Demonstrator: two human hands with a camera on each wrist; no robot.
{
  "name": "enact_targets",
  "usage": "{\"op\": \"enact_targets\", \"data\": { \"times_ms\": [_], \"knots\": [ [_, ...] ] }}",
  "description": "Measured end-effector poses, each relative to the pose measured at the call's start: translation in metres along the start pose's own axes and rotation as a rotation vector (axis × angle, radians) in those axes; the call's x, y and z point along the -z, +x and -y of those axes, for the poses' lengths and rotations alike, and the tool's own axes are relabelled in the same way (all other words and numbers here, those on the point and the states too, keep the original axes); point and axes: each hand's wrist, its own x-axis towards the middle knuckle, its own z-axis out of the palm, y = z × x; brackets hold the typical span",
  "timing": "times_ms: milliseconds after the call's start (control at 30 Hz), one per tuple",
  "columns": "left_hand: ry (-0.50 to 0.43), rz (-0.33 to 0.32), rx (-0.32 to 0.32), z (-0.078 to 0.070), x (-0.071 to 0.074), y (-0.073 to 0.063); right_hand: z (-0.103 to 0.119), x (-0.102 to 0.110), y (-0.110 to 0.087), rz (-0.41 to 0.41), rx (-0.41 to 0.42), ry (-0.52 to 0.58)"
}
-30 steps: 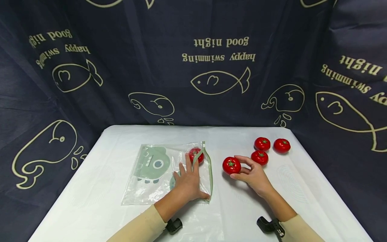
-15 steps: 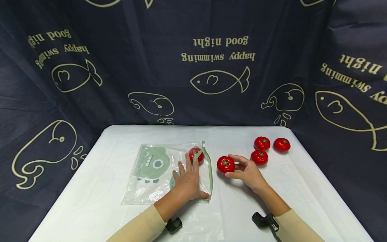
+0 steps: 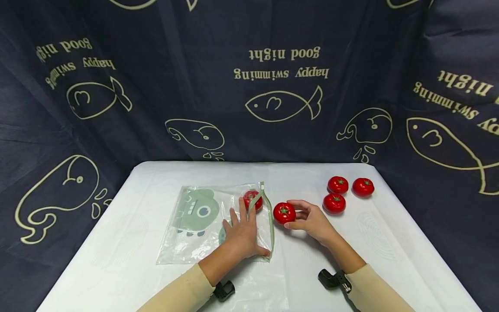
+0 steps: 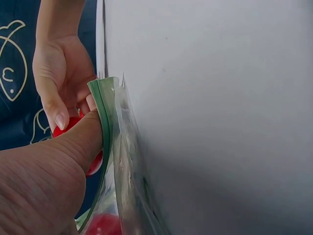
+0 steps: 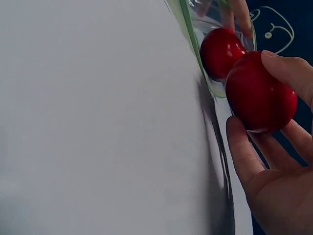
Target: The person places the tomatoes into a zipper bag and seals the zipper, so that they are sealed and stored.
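A clear zip bag [image 3: 212,249] with a green dinosaur print lies flat on the table, its green-edged mouth facing right. One red tomato [image 3: 248,200] sits inside, near the mouth. My left hand [image 3: 241,236] rests on the bag with fingers spread and straight; its thumb [image 4: 83,139] lies against the green zip edge [image 4: 101,105]. In my right hand [image 3: 313,221], a second tomato [image 3: 283,213] is pinched between thumb and fingers, right at the bag's mouth. The right wrist view shows this held tomato [image 5: 259,93] overlapping the bagged tomato [image 5: 220,53].
Three more tomatoes stand at the back right: a left one [image 3: 337,185], a right one [image 3: 363,187] and a nearer one [image 3: 334,203]. A white cloth covers the table [image 3: 117,242]. Dark blue fabric [image 3: 218,52] with fish drawings hangs behind and at both sides.
The right hand has carried its tomato leftward, up to the mouth of the bag. My left hand and the bag have stayed in place.
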Motion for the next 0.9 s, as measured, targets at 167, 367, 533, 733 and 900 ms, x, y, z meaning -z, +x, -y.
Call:
{"op": "enact_targets", "data": {
  "times_ms": [167, 367, 533, 733, 900],
  "knots": [
    [0.003, 0.004, 0.002, 0.000, 0.000, 0.000, 0.000, -0.004, 0.004, 0.032, 0.020, 0.037],
    [0.000, 0.009, -0.001, -0.001, 0.001, 0.000, 0.001, -0.008, 0.009, 0.042, -0.002, 0.024],
    [0.012, 0.001, -0.008, 0.000, 0.001, -0.001, 0.003, -0.013, 0.014, 0.032, -0.024, 0.029],
    [0.013, -0.012, -0.013, 0.001, 0.001, -0.001, 0.004, -0.019, 0.018, 0.004, -0.019, -0.005],
    [0.011, -0.007, -0.015, 0.000, 0.002, -0.002, 0.005, -0.023, 0.021, -0.004, 0.013, -0.041]
  ]
}}
